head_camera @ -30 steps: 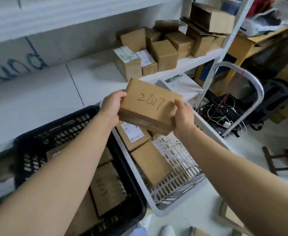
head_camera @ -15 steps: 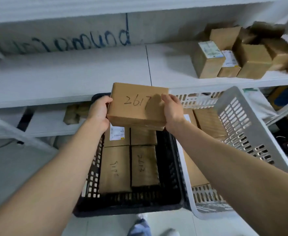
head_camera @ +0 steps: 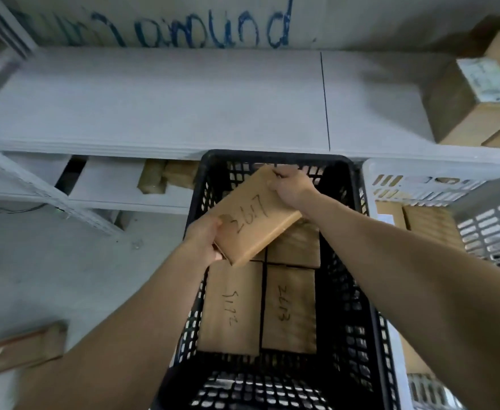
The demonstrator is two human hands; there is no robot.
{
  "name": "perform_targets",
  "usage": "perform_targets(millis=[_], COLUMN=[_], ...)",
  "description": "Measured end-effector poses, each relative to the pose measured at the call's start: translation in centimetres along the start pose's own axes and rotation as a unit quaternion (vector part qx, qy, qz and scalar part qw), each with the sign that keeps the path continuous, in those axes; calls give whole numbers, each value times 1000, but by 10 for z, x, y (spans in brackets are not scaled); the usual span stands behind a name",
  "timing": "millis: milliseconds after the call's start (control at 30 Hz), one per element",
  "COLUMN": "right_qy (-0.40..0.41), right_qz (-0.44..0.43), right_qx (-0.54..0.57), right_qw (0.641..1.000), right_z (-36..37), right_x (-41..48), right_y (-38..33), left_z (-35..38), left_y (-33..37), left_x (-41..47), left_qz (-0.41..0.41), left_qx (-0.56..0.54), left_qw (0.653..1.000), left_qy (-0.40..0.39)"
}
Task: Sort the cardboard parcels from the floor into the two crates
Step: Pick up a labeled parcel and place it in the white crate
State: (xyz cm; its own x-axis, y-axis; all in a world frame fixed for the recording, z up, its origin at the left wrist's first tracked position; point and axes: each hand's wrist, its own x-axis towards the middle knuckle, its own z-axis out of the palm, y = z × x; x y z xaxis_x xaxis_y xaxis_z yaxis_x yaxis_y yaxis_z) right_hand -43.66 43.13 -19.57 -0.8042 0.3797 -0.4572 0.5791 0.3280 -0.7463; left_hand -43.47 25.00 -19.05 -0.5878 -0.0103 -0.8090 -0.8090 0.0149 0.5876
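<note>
The held parcel (head_camera: 254,216) hides the far parcels in the black crate (head_camera: 358,291), the white crate (head_camera: 449,184) runs off the right edge, and the shelf boxes (head_camera: 473,105) are blurred.

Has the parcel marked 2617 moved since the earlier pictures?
Yes. The parcel marked 2617 has gone from above the black crate's far rim down into it, turned diagonal.

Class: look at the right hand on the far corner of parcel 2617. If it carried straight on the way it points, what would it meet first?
Probably the far wall of the black crate. The right hand points away over the parcel; depth is unclear.

Two crates, black (head_camera: 358,291) and white (head_camera: 414,184); two hands (head_camera: 201,241) (head_camera: 294,187) hold one parcel (head_camera: 254,220).
</note>
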Motion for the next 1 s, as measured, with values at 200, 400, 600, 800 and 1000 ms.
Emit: perform_targets(millis=[200,400,600,800,1000], right_qy=[-20,-3,73,97,109], right_qz=[22,36,80,85,81], right_qx=[-91,-130,-122,-111,-75], right_qw=[995,991,987,985,988], right_z=[39,51,16,-10,-14], right_x=[40,55,49,29,19], right_y=[-4,-10,11,23,32], left_z=[0,-2,16,34,36], left_y=[-6,-13,-14,-26,-36], left_x=[27,40,30,21,14], left_qz=[-86,-121,-147,-155,-160], left_qx=[-31,-47,15,18,12], left_qw=[996,991,984,980,978], left_qy=[2,-34,-98,-125,-131])
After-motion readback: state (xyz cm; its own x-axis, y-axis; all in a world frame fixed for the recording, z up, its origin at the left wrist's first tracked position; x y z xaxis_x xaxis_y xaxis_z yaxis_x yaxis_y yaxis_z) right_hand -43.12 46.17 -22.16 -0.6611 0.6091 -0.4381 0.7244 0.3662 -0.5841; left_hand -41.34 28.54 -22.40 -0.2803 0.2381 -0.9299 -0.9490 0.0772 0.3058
